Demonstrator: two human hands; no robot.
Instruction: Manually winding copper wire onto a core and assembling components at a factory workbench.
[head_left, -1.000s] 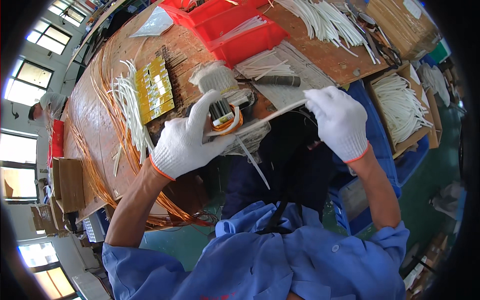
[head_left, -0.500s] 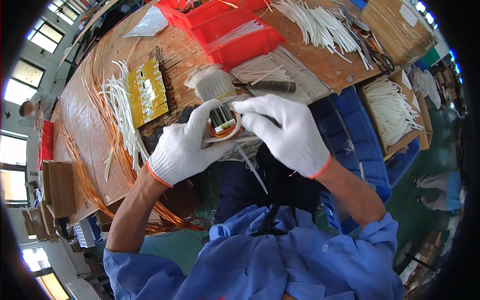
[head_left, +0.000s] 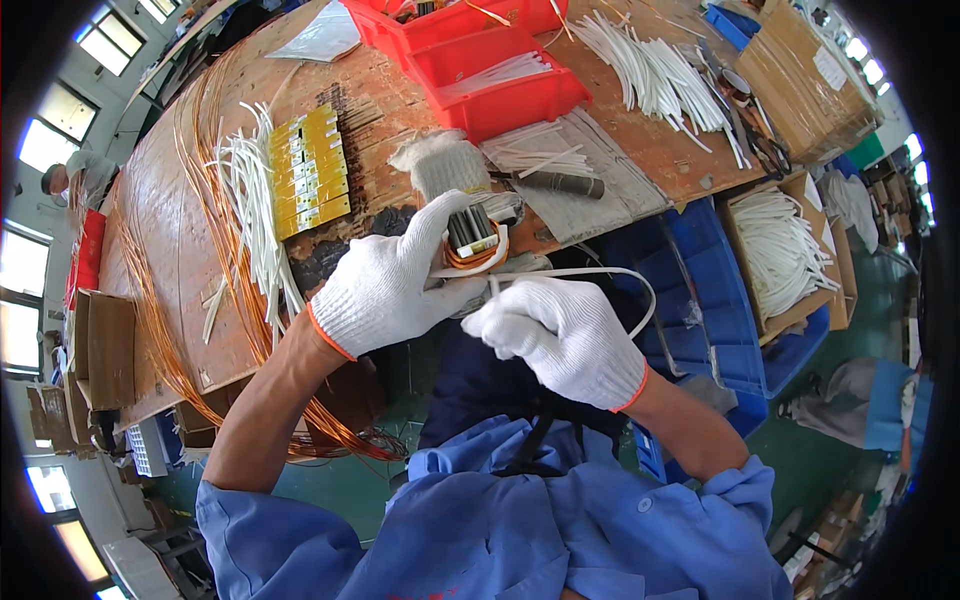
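My left hand (head_left: 378, 292), in a white knit glove, is closed around a small wound part (head_left: 472, 236) with dark metal laminations, a white plastic piece and orange-copper wire turns at its near side. White sleeving (head_left: 600, 270) runs along the near side of the windings and loops out to the right, behind my right hand (head_left: 568, 340). That gloved hand is closed just to the near right of the part. Its fingers pinch a thin white strand, whose short end sticks up above them; the rest of the strand is hidden by the glove.
A wrapped pad (head_left: 445, 165) and a dark rod (head_left: 562, 183) lie beyond my hands. Left are yellow taped pieces (head_left: 310, 175), white sleeves (head_left: 255, 215) and copper wires (head_left: 195, 370). Red bins (head_left: 515, 120) stand behind; a blue crate (head_left: 715, 300) and a carton of white sleeves (head_left: 780, 240) sit right.
My right hand has moved from the part's right side toward me, and its fingers have curled in. The white sleeving now arcs out to the right; the strand hanging toward my lap no longer shows.
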